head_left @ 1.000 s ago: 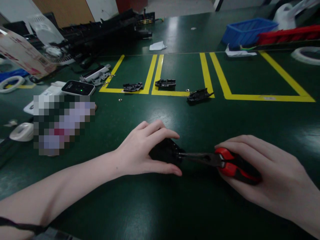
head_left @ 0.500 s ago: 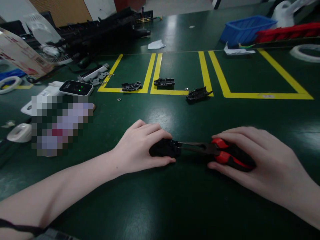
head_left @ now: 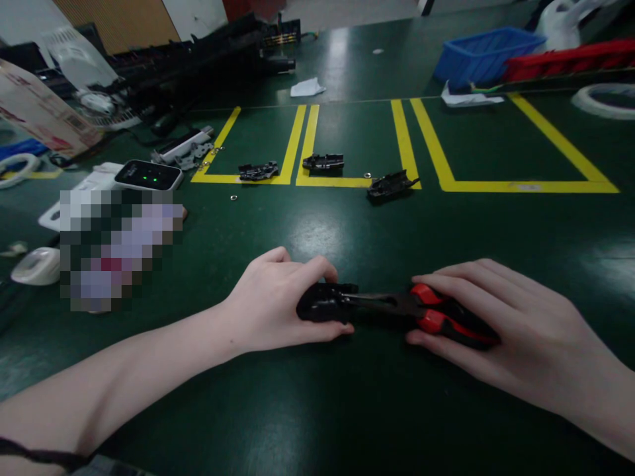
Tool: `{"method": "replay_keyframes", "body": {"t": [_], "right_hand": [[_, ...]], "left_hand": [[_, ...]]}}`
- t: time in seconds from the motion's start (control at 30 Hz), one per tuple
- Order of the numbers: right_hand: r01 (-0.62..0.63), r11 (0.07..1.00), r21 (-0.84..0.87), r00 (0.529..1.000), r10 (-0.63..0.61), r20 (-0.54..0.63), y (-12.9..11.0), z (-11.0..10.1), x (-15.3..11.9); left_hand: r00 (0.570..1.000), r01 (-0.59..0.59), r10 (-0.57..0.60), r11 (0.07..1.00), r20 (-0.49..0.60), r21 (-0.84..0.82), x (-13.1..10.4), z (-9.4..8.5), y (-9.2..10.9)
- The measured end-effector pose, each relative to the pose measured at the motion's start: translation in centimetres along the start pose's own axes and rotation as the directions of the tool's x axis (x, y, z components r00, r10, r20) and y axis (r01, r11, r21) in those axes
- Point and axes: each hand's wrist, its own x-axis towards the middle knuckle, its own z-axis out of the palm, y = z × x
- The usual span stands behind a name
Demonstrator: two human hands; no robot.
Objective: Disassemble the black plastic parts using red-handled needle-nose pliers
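Observation:
My left hand (head_left: 282,301) is closed around a dark, rounded black plastic part (head_left: 322,305), fingers over its far side and thumb along the near side. Red-and-black needle-nose pliers (head_left: 431,309) lie in the grip of my right hand (head_left: 510,330). Their long, thin jaws point left and reach onto the right end of the black part. Whether the tips pinch a small piece there, I cannot tell. Beyond my hands, black plastic pieces (head_left: 323,162) lie by the yellow tape marks, along with a small metal ring (head_left: 367,175).
Yellow tape outlines (head_left: 528,187) mark the green table. A blue bin (head_left: 489,56), a red strip (head_left: 570,59) and a tape roll (head_left: 608,100) are at the far right. At left are a black-faced device (head_left: 149,176), a blurred-out object (head_left: 124,254) and a large black assembly (head_left: 208,59).
The pliers' jaws have moved left, farther over the black part, and the part has tipped so more of its upper face shows. Both hands keep their grips.

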Motion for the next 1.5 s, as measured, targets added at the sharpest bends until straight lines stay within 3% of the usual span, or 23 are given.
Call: {"method": "replay_keyframes", "body": {"t": [0.43, 0.67, 1.03, 1.5], "right_hand": [[-0.006, 1.000, 0.029, 1.000, 0.005, 0.014, -0.21, 0.04, 0.02], [-0.024, 0.998, 0.056, 1.000, 0.022, 0.021, -0.16, -0.07, 0.11], [-0.089, 0.985, 0.149, 0.996, 0.087, 0.020, -0.45, -0.13, 0.34], [0.043, 0.999, -0.033, 0.999, -0.043, -0.002, -0.41, -0.18, 0.12]], "left_hand": [[0.999, -0.013, 0.014, 1.000, 0.053, -0.015, 0.07, 0.00, -0.08], [0.994, -0.024, 0.038, 0.992, 0.106, -0.127, 0.27, -0.21, -0.25], [0.997, -0.052, 0.058, 0.990, 0.042, -0.129, -0.01, -0.02, -0.37], [0.983, 0.031, 0.003, 0.983, 0.186, -0.179, 0.28, -0.48, -0.20]]}}
